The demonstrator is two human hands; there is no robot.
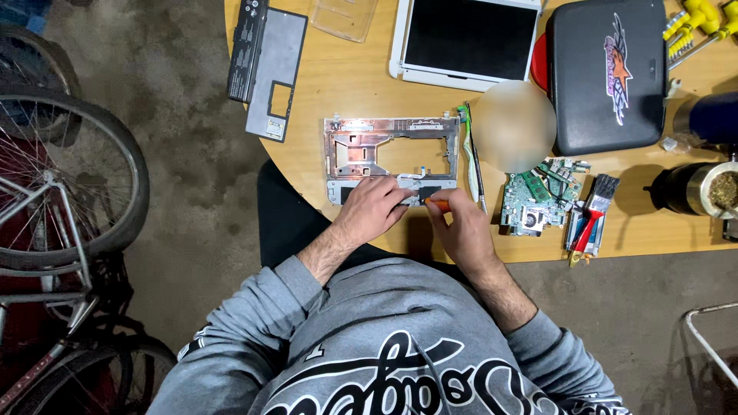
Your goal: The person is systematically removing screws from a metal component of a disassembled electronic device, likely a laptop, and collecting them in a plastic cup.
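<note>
A silver metal laptop chassis frame point(369, 150) lies on the round wooden table point(346, 84) in front of me. My left hand point(373, 209) rests on its near edge, fingers pressing down on the frame. My right hand point(460, 227) is closed around a small screwdriver with an orange handle point(440, 205), its tip at the frame's near right corner. Both sleeves are grey.
A green circuit board point(534, 201), a red-handled brush point(593, 215), a green toothbrush point(467, 146), a white laptop lid with dark screen point(469, 38), a black case point(607, 73), a grey keyboard bezel point(269, 69), yellow tools point(696, 23), a metal cup point(703, 188). Bicycle wheels point(69, 169) stand left.
</note>
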